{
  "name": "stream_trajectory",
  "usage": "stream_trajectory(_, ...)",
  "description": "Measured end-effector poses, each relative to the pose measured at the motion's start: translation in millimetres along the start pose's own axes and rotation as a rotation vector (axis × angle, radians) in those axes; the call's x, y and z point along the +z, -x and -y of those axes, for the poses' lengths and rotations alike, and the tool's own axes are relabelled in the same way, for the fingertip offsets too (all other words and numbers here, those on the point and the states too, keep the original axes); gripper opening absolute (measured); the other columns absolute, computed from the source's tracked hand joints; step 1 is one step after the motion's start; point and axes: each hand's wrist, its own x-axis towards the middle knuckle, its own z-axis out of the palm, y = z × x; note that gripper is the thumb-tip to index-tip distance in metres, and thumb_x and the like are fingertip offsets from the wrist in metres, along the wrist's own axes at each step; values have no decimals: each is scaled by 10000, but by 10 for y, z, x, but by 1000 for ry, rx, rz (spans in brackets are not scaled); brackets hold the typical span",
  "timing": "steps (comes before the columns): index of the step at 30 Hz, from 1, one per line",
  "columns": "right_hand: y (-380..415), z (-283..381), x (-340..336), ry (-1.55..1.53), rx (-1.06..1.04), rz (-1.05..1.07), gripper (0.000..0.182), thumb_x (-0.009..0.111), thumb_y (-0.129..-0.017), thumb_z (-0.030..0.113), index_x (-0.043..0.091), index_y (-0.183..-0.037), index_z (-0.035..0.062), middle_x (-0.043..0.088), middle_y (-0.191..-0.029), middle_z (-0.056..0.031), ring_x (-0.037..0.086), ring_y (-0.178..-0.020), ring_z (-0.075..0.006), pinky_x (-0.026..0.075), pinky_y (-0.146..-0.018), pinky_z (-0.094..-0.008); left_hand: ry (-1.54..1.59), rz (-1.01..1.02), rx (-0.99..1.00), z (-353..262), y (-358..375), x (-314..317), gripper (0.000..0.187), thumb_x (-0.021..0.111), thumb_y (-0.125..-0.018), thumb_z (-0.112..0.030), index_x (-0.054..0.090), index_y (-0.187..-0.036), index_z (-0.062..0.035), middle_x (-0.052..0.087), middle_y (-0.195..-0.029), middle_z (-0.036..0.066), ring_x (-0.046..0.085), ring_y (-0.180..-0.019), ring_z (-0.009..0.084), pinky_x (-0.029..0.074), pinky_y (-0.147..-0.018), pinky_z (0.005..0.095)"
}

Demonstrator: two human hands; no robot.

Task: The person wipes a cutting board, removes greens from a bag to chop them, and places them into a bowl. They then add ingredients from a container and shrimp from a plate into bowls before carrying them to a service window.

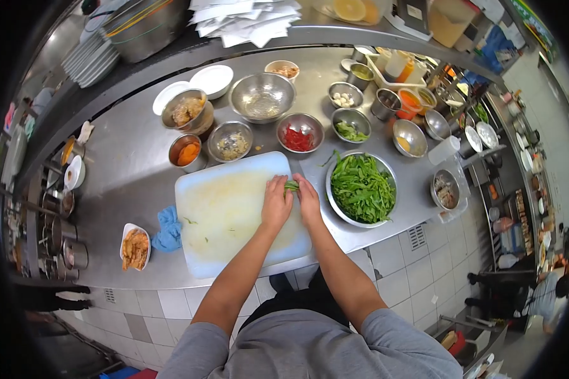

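Over the right edge of a white cutting board [227,208], my left hand [277,202] and my right hand [308,199] come together around a small bunch of green leaves [291,186]. The fingers of both hands are held together, pressing the leaves from either side. Just right of my hands stands a steel bowl [330,199] heaped with leafy greens [362,188]. Small green scraps [190,221] lie on the board. Beyond it is a bowl of sliced red pepper [299,137].
A blue cloth [166,230] and a white dish of orange-brown food [135,247] lie left of the board. Several steel bowls, including an empty-looking large one [262,98], line the back. A shelf [335,36] overhangs them. Two people [544,297] stand at the far right.
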Motion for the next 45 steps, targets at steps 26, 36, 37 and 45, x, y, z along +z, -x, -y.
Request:
stream_trajectory(26,-227,2050,-2290,4,-109,-103,299,526,-1009,138,590,-1253,-23,658,-1156,-114,625,-1038,-179,491,-932,-284,655,14,-208,-1960,-790,1102,341,503,-984,-120,547,-1306,-18,675,-1199,166,605,-1167,295,351,-1086,405)
stream_trajectory(36,102,2472,-2106,478,-158,160,210,729,-834,170,598,-699,77,611,-693,10,542,-626,-76,438,-572,-256,184,-28,-347,-1529,-171,433,166,664,-910,-155,624,-868,0,601,-770,88,520,-662,211,450,-643,324)
stream_trajectory(37,99,2373,-2158,520,-97,277,200,728,-798,150,586,-672,86,628,-709,-4,567,-641,-106,455,-590,-287,267,-10,-424,-1371,-36,470,166,665,-912,-162,627,-933,-2,588,-745,76,501,-640,180,439,-610,310)
stream_trajectory(45,-7,2935,-2867,753,74,585,488,681,-875,123,527,-1337,107,651,-1186,-81,649,-958,-180,497,-873,-323,458,289,-866,-1680,404,539,495,697,-908,-257,519,-1285,9,545,-776,35,497,-684,113,422,-627,270)
